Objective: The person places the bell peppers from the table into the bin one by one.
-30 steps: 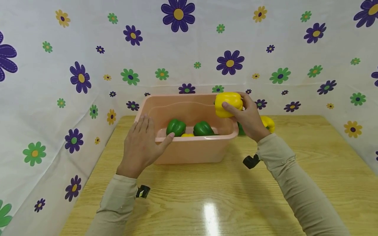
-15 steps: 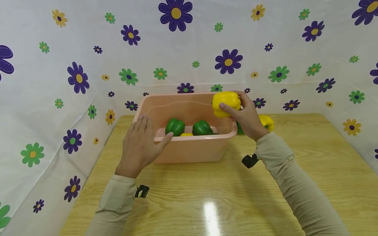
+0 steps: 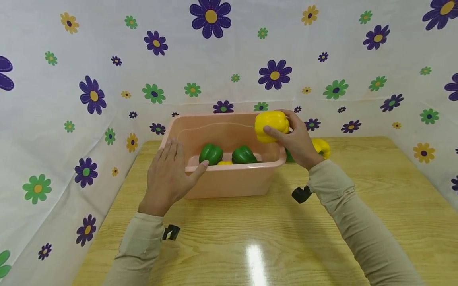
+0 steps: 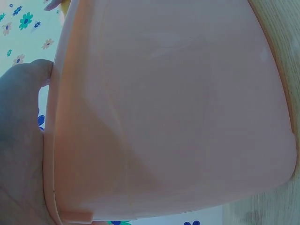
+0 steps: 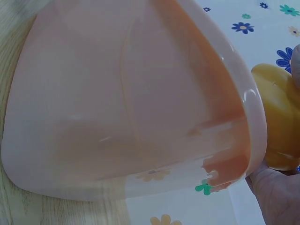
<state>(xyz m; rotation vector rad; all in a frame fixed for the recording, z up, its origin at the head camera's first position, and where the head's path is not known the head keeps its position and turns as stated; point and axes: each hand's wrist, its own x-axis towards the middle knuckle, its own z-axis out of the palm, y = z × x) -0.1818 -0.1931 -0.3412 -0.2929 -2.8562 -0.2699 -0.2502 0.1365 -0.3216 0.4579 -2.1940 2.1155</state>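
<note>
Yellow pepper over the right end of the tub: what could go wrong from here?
1. The right hand holds the yellow pepper above the pink tub's far right rim; released there, it might hit the rim and fall outside.
2. The left hand only rests on the tub's near left corner, so a knock could slide it on the glossy table.
3. Another yellow pepper on the table behind the right hand could be nudged.

Behind the right hand [image 3: 298, 145], a second yellow pepper [image 3: 323, 147] and something green, perhaps another pepper, are mostly hidden. Below the gripped yellow pepper [image 3: 270, 125], the tub [image 3: 229, 180] wall hides the small yellow piece.
</note>
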